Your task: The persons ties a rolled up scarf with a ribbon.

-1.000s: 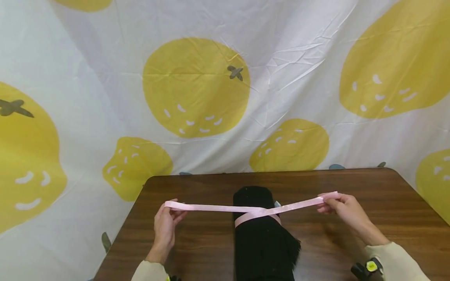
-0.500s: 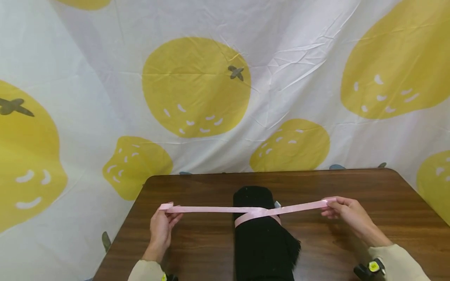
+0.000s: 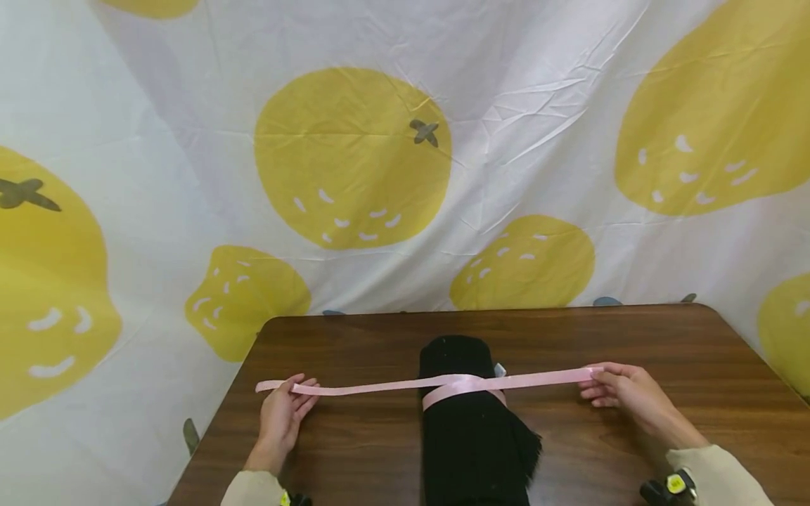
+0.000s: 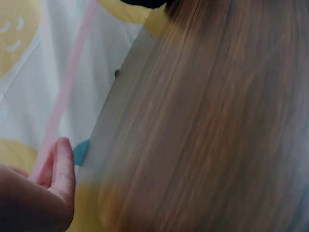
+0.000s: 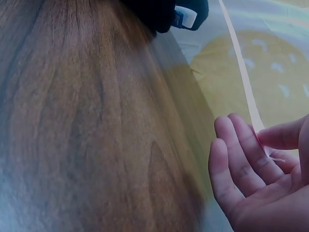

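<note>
A rolled black scarf with a fringed edge lies on the table in the head view. Around its upper part runs a pink ribbon, whose two ends cross on top and stretch out to the sides. My left hand pinches the left end, and a short tail sticks out past the thumb. At the other end, my right hand pinches the ribbon tip between thumb and fingers; the right wrist view shows this pinch closely. A small white tag shows on the scarf's right side.
The brown wooden table has its far edge close to a white cloth backdrop printed with yellow fruit. Dark wrist devices with yellow marks sit at both sleeves, such as the right wrist device.
My left hand has moved left and lower, and a ribbon tail now extends beyond it. The right hand has shifted slightly right and down. The scarf has stayed put.
</note>
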`<state>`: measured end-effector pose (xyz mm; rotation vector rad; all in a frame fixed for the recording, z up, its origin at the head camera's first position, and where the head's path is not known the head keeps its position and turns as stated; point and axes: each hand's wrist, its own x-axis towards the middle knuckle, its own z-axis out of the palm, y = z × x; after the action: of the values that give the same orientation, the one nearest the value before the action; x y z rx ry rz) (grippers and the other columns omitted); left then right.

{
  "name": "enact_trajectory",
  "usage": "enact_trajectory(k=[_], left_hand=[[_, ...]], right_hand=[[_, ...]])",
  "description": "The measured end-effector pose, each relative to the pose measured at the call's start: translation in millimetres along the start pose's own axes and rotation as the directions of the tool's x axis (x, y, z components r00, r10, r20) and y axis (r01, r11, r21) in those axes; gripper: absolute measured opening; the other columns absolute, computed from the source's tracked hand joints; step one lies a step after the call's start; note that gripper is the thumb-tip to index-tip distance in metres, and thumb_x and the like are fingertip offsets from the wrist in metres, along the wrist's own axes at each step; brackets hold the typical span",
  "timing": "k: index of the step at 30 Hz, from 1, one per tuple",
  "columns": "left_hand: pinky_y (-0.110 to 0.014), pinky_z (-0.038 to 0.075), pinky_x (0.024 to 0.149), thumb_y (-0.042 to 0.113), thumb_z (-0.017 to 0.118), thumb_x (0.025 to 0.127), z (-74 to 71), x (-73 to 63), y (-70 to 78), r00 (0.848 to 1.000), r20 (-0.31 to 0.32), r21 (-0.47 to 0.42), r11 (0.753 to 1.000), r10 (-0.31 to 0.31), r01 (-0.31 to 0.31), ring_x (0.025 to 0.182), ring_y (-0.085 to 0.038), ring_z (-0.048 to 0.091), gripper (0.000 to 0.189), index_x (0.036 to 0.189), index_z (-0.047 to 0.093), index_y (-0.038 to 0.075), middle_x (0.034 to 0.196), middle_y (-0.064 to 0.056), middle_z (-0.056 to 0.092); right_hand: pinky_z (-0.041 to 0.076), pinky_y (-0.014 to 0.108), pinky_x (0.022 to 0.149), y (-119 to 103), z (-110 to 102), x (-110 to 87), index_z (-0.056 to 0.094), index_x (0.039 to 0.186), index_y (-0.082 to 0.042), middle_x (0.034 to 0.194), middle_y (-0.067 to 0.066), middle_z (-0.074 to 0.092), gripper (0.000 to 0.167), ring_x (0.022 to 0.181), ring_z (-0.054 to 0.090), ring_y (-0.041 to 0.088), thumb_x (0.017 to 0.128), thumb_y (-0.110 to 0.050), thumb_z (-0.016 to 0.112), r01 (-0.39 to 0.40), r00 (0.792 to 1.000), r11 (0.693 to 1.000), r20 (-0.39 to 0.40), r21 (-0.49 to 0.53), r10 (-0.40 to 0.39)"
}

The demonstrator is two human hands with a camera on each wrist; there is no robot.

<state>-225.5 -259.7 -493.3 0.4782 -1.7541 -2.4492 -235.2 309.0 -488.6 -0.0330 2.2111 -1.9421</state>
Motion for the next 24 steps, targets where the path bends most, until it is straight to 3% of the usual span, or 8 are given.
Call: enact_trajectory(k=[7, 11, 16, 24], left_hand=[[-0.031, 0.058, 0.078, 0.013, 0.037, 0.105, -11.6, 7.6, -6.6, 0.993, 0.059, 0.114, 0.989, -0.102, 0.095, 0.087, -0.016, 0.071, 0.034, 0.123, 0.046, -0.014, 0.099, -0.014, 0.073], [-0.031, 0.058, 0.079, 0.014, 0.04, 0.105, -14.1, 11.3, -9.3, 0.99, 0.079, 0.155, 0.983, -0.113, 0.1, 0.087, -0.016, 0.072, 0.032, 0.118, 0.049, -0.013, 0.1, -0.014, 0.073], [-0.03, 0.057, 0.08, 0.013, 0.039, 0.105, -16.9, 13.6, -12.0, 0.989, 0.084, 0.165, 0.98, -0.122, 0.107, 0.087, -0.015, 0.071, 0.03, 0.117, 0.049, -0.013, 0.1, -0.013, 0.073], [-0.029, 0.057, 0.082, 0.012, 0.038, 0.105, -20.1, 12.6, -13.4, 0.987, 0.1, 0.166, 0.98, -0.123, 0.105, 0.089, -0.013, 0.071, 0.03, 0.119, 0.047, -0.013, 0.098, -0.01, 0.073]], right_hand=[[0.058, 0.034, 0.076, 7.4, -6.4, 1.1, 0.057, 0.118, 0.012, 0.098, 0.011, 0.074, 0.029, 0.085, 0.071, 0.017, 0.104, -0.011, 0.047, -0.051, 0.997, 0.999, 0.066, -0.014, 0.051], [0.058, 0.032, 0.078, 16.7, -15.2, 1.8, 0.055, 0.118, 0.015, 0.099, 0.011, 0.074, 0.029, 0.087, 0.071, 0.017, 0.104, -0.007, 0.042, 0.023, 0.987, 0.999, 0.161, -0.024, -0.019], [0.058, 0.032, 0.079, 28.4, -24.7, 1.3, 0.052, 0.117, 0.024, 0.1, 0.009, 0.073, 0.03, 0.089, 0.072, 0.016, 0.102, -0.002, 0.045, 0.132, 0.954, 0.991, 0.269, 0.016, -0.132], [0.058, 0.034, 0.081, 32.6, -26.2, 3.7, 0.042, 0.122, 0.029, 0.104, 0.015, 0.072, 0.037, 0.094, 0.072, 0.02, 0.105, -0.003, 0.04, 0.191, 0.931, 0.981, 0.314, 0.022, -0.188]])
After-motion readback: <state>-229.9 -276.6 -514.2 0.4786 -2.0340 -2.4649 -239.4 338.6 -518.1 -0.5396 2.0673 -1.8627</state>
